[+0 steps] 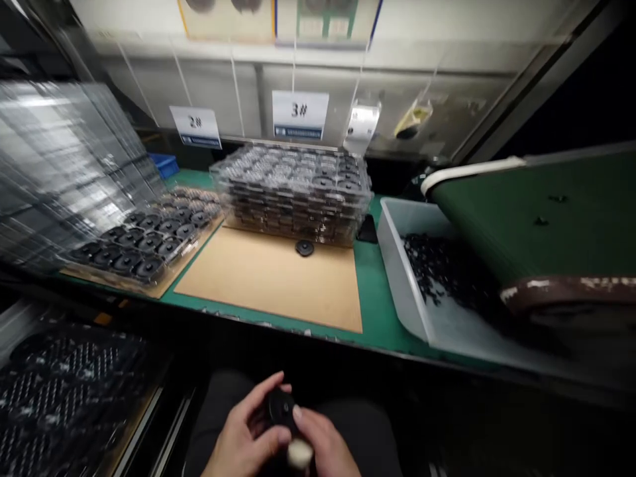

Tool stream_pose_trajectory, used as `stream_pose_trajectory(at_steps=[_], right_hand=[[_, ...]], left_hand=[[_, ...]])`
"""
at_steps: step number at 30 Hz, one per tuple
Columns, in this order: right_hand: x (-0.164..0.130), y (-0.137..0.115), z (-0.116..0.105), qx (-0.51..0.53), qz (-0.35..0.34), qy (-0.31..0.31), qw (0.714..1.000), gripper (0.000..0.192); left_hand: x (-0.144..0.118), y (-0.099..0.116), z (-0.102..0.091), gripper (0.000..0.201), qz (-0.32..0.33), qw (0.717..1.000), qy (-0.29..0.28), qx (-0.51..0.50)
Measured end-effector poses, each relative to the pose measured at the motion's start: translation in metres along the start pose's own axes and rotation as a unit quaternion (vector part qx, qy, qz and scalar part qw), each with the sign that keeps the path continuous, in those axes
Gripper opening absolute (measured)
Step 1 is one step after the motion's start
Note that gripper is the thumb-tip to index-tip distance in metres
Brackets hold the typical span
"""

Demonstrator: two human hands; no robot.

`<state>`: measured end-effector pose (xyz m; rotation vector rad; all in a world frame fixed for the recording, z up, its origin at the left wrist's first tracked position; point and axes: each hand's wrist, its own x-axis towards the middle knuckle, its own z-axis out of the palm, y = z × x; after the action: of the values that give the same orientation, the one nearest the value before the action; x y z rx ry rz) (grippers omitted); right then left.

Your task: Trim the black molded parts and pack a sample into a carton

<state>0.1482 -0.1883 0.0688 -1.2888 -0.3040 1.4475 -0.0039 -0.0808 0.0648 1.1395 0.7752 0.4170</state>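
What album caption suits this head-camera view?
Left hand holds a round black disc, right hand touching it, near a green-topped bench bearing clear plastic trays.

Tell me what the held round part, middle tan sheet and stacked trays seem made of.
Round part: probably plastic, with a smooth black face; blur leaves it open.
Tan sheet: likely cardboard, from its flat, matte surface.
Stacked trays: seemingly thin clear plastic, glossy, dark parts showing through.

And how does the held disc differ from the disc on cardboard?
The held disc is tilted, between left hand and right hand; the loose disc lies flat on cardboard. The held disc is over the lap, the loose disc near the stack. Both are round and black.
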Motion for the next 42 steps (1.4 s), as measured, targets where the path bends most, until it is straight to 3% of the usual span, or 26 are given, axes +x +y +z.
stream_pose_trajectory(at_steps=[2, 7, 11, 14, 16, 19, 22, 25, 26, 30, 33, 37, 40, 42], right_hand=[[-0.012, -0.019, 0.013, 0.036, 0.028, 0.009, 0.999, 0.063], [-0.016, -0.051, 0.020, -0.023, -0.001, -0.020, 1.000, 0.063], [-0.017, -0.062, 0.008, -0.131, -0.090, 0.053, 0.986, 0.039], [-0.021, -0.068, 0.003, -0.139, -0.129, 0.097, 0.977, 0.052], [-0.028, -0.075, 0.005, -0.138, -0.152, 0.094, 0.974, 0.057], [-0.043, -0.089, 0.013, -0.175, -0.181, 0.062, 0.966, 0.040], [-0.055, -0.104, 0.019, -0.275, -0.264, -0.005, 0.924, 0.019], [-0.058, -0.113, 0.021, -0.393, -0.347, 0.010, 0.851, 0.010], [-0.057, -0.115, 0.020, -0.408, -0.346, 0.019, 0.845, 0.008], [-0.054, -0.117, 0.019, -0.378, -0.276, -0.058, 0.882, 0.005], [-0.052, -0.116, 0.020, -0.412, -0.302, -0.002, 0.860, 0.007], [-0.052, -0.114, 0.022, -0.396, -0.283, -0.065, 0.871, 0.010], [-0.053, -0.114, 0.022, -0.421, -0.314, -0.011, 0.851, 0.010], [-0.053, -0.115, 0.021, -0.407, -0.281, -0.051, 0.867, 0.011]], left_hand=[[-0.015, 0.021, 0.013, 0.082, -0.051, 0.995, 0.031, -0.077], [-0.024, 0.057, 0.026, 0.082, -0.060, 0.987, 0.076, -0.125], [-0.029, 0.072, 0.026, 0.083, -0.038, 0.983, 0.101, -0.152], [-0.033, 0.080, 0.027, 0.071, -0.025, 0.982, 0.104, -0.154], [-0.036, 0.084, 0.028, 0.065, -0.016, 0.984, 0.101, -0.148], [-0.042, 0.086, 0.027, 0.063, -0.006, 0.989, 0.092, -0.116], [-0.048, 0.087, 0.026, 0.062, 0.014, 0.995, 0.066, -0.071], [-0.052, 0.090, 0.026, 0.059, 0.027, 0.996, 0.048, -0.071], [-0.053, 0.091, 0.026, 0.058, 0.026, 0.996, 0.047, -0.074], [-0.053, 0.094, 0.025, 0.059, 0.022, 0.995, 0.052, -0.082], [-0.053, 0.095, 0.024, 0.058, 0.009, 0.993, 0.058, -0.102], [-0.055, 0.094, 0.023, 0.059, -0.018, 0.988, 0.059, -0.139], [-0.056, 0.093, 0.025, 0.058, -0.021, 0.987, 0.060, -0.144], [-0.055, 0.093, 0.026, 0.057, -0.022, 0.986, 0.062, -0.152]])
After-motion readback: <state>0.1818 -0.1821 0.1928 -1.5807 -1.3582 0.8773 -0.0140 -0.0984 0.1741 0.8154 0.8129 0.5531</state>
